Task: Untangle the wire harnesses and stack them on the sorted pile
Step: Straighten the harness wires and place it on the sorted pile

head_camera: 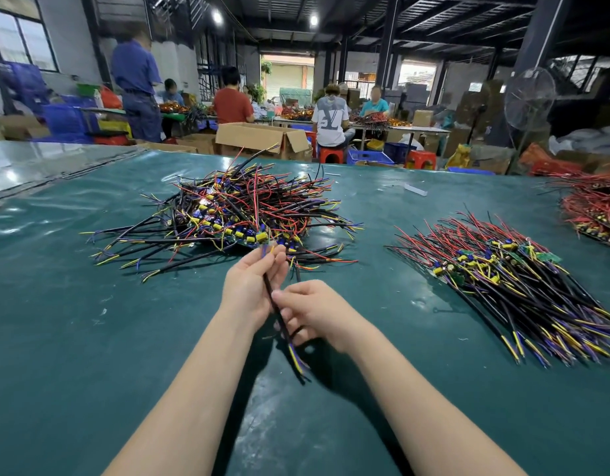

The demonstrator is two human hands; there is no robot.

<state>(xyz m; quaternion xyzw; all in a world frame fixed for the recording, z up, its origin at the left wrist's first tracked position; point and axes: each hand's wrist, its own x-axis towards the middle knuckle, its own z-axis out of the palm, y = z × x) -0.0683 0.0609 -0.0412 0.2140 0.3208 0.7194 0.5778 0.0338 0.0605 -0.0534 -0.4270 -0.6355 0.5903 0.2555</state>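
Left hand (250,286) curled round harness (268,290) at board end; right hand (312,312) pinching its black lead. I'd ease it from tangled pile (228,214), lay it parallel on sorted pile (502,280) toward table's (90,338) right edge.

A tangled heap of black, red, yellow and blue wire harnesses with small boards (228,218) sprawls on the green mat (90,321), ends jutting every way. One black-sheathed harness (268,289) slants from its near edge, its top seemingly caught there. Well to the right, the sorted pile of harnesses (502,280) lies combed one way.
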